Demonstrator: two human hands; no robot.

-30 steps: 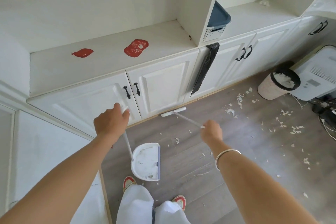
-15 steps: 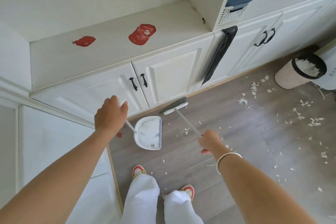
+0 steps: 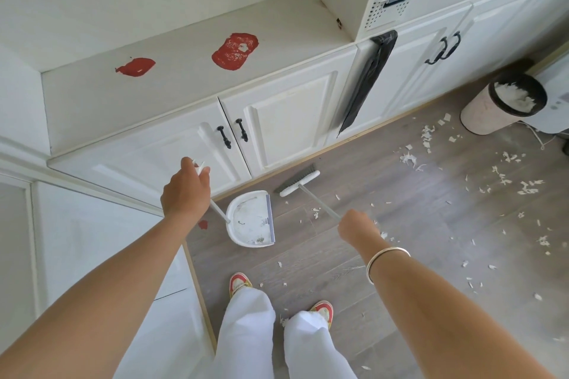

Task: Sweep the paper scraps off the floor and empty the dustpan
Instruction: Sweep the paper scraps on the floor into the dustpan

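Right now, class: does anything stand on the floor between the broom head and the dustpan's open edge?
Nothing visible does. The broom head rests on bare floor just beside the dustpan, whose open edge faces it. Only a few paper scraps lie near that gap, and those are what is being swept.

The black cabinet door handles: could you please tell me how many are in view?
4. Two flank the seam of the doors above the dustpan; two sit on the doors right of the hanging black bag. Others may lie out of frame.
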